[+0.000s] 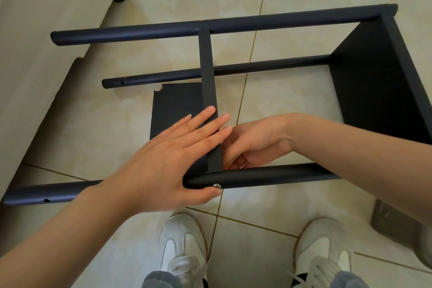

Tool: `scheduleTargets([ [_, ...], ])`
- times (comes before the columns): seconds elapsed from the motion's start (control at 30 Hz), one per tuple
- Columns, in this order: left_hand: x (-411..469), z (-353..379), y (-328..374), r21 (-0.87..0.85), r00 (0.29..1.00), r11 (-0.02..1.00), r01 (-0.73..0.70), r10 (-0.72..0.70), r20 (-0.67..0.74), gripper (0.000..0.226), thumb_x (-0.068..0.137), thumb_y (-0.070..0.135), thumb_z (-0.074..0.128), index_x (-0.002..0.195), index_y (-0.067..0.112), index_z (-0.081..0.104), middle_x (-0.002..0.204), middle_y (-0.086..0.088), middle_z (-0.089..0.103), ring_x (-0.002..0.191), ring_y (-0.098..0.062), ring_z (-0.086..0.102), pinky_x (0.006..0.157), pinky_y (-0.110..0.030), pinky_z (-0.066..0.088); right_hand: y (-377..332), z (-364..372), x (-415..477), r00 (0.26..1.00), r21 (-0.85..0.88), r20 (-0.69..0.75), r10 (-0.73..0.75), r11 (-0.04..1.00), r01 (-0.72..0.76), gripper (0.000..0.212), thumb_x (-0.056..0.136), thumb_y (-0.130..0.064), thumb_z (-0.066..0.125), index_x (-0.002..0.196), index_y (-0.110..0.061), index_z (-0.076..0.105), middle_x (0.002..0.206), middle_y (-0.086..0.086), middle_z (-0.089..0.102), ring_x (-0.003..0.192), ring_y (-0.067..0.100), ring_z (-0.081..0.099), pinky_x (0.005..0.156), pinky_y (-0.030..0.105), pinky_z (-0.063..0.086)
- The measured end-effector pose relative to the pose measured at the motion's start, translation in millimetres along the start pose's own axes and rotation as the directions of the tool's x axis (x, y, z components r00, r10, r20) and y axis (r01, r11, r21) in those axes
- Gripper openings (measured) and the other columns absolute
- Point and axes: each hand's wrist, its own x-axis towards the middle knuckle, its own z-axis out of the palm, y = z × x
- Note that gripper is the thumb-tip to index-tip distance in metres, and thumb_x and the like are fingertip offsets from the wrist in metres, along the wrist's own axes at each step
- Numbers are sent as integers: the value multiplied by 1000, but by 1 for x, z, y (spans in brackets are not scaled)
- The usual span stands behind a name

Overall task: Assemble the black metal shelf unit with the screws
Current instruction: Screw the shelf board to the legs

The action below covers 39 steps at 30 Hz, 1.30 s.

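While the left hand (163, 156) lies flat with straight fingers pressed across the upturned edge of the middle shelf panel (208, 82), its thumb rests against the near pole (268, 175), right beside a silver screw (216, 185) seated in that pole. The step in hand looks like fixing this panel's corner to the near pole of the black shelf unit, which lies on its side on the tiled floor (292, 100) under both hands. The right hand (254, 145) reaches inside the frame just beyond the left fingertips, with fingers curled behind the panel's edge; whether it pinches a nut, grips the panel or holds nothing is hidden. Well off to the right of that hand, the end panel (374, 91) already joins the poles. Beyond both hands run the middle pole (257, 66) and the far pole (163, 30). An empty hole (46, 200) shows on the near pole, well to the left of the left wrist. By my judgement the next move calls for keeping the panel square against the pole so the holes stay lined up, then turning the screw home; a slip could cross the thread. No box, bag or tray of screws shows anywhere. A grey object (385, 217) sits below the right forearm, and what it is I cannot tell.
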Motion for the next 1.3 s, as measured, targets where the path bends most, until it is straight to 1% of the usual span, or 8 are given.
scheduleTargets([
  [0.13,0,0,1,-4,1000,1000,-1,1,-3,92,85,71,46,161,32,10,168,18,1,154,-3,-11,124,-23,-7,-2,-1,-3,999,-45,-26,29,999,-30,17,94,-6,62,109,0,68,92,9,72,82,16,69,74,25,56],
  [0.37,-1,1,1,0,1000,1000,-10,10,-20,92,86,69,51,161,28,17,169,15,8,156,-7,-4,124,-30,2,0,1,-1,1000,-3,16,-9,1000,10,31,94,-1,57,125,3,60,112,16,64,98,23,63,90,35,52],
  [0.47,-1,1,1,5,1000,1000,-6,6,-23,92,85,69,51,161,28,18,169,14,9,156,-8,-3,124,-29,2,-2,-2,0,999,38,53,-3,999,1,28,94,3,55,122,4,60,104,14,68,91,20,67,82,30,55],
  [0.6,-1,1,1,5,1000,1000,0,0,-10,92,86,69,50,161,28,16,169,13,8,156,-9,-3,124,-30,2,-6,-2,2,999,-89,31,19,996,-16,13,95,-5,59,106,-1,64,83,7,68,72,13,65,69,23,55],
  [0.8,0,1,2,12,1000,1000,-3,3,-23,92,86,68,51,161,25,21,169,10,13,156,-10,0,124,-30,4,-4,-7,2,996,29,89,-15,999,13,26,95,3,54,120,6,61,104,18,65,92,23,65,89,31,56],
  [0.97,0,1,1,10,1000,1000,-8,8,-24,92,85,66,53,161,24,21,169,9,13,156,-11,0,124,-31,5,-4,-2,9,999,-100,41,23,995,-18,26,97,-5,55,120,6,61,90,12,64,73,16,62,69,25,54],
  [1.17,-1,1,1,14,1000,1000,-8,8,-28,92,86,66,53,161,23,22,169,10,14,156,-11,0,124,-30,4,-4,-7,5,993,-15,117,4,1000,-2,24,95,-1,55,118,1,62,99,14,64,82,18,62,78,29,55],
  [1.3,0,2,0,15,1000,1000,-14,15,-21,93,86,66,54,161,25,19,169,11,11,156,-11,-1,124,-30,3,-2,-5,7,997,-112,70,11,994,-3,20,97,-8,56,113,1,63,88,11,62,75,17,58,72,26,53],
])
